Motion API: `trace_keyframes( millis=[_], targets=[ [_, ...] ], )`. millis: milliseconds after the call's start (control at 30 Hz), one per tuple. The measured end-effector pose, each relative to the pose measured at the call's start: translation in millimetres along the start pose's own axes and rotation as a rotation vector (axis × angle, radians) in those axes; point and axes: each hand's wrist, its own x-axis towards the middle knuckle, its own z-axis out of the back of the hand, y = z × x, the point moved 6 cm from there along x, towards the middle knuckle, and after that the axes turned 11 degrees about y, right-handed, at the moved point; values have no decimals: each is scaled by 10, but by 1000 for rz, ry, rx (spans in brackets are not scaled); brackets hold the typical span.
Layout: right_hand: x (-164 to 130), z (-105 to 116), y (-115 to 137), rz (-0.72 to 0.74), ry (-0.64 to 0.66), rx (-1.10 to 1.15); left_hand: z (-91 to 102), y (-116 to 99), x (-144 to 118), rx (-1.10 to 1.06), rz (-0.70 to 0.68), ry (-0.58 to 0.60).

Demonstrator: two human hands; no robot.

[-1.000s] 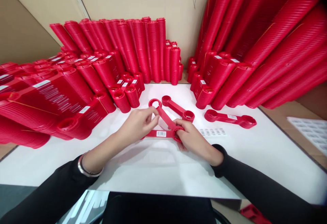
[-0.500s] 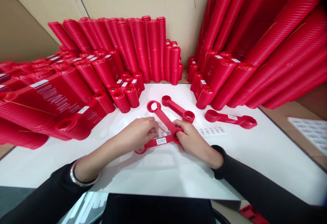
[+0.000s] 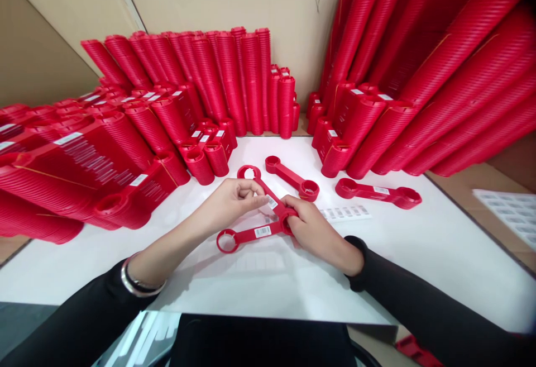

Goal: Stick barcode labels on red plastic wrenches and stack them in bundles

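My right hand grips the joined ring ends of two red plastic double-ring pieces fanned into a V. The lower red piece has a white barcode label on its bar and points left. Its partner, the upper red piece, slants away toward the back. Between thumb and fingers, my left hand pinches a small white barcode label at the upper piece's bar. I cannot tell whether the label is stuck down. Partly behind the pieces and my right hand lies a sheet of labels.
Loose red pieces lie behind and to the right, one bare, one labelled. Banded stacks of red pieces rise at the left, back and right. Another label sheet sits at the far right edge.
My left hand has moved up and slightly right from the lower piece's bar to the upper one, with a label now showing at its fingertips. My right hand keeps its grip.
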Motion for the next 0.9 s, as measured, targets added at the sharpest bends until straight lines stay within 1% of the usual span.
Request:
trace_keyframes(
  millis=[300,433,500,567,667,733,800,833,900],
  targets=[
    [-3,-1,0,1,-3,-14,5,17,15,22,9,-45],
    [0,-10,-2,12,3,-14,-4,-11,2,88,0,-93],
    [-1,-9,-1,16,-2,-17,-21,-20,-11,169,-4,-125],
    [-2,-7,5,17,-4,-19,-43,-51,-29,344,-47,-182],
    [-1,-4,19,21,0,-16,-88,-130,-61,727,-170,-311],
    [-1,0,26,24,1,-16,-84,-151,-69,895,-221,-400],
    [-2,3,27,24,2,-15,-18,-152,-72,913,-250,-488],
    [-3,1,25,24,6,-12,26,-152,-73,875,-271,-519],
    [-6,-3,19,27,9,-5,111,-146,-72,756,-319,-540]
  ],
)
